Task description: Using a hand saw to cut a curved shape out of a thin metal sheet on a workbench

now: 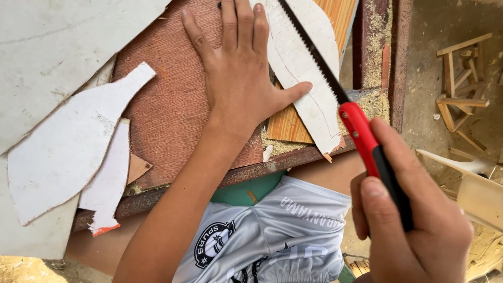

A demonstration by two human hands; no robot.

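**Saw on a white panel**

The saw (335, 78) lies with its toothed blade across the white panel (301, 68) at the table (272, 167) edge. The right hand (414, 220) is wrapped around its red-and-black handle. The left hand (241, 68) presses flat, fingers spread, on the reddish board (167, 110) beside the panel, thumb touching it. White offcuts (68, 152) lie further left.

The left hand (238, 73) lies flat, fingers spread, on a reddish plywood sheet (167, 105) on the bench (157, 196), its thumb touching a white curved panel (301, 68) near the bench's right edge. The right hand (414, 220) grips the red-and-black handle of a handsaw (346, 105), whose toothed blade runs across that panel. White cut-out shapes (68, 147) lie towards the bench's left corner. Sawdust covers the ground, with wood offcuts (463, 89) on the right.
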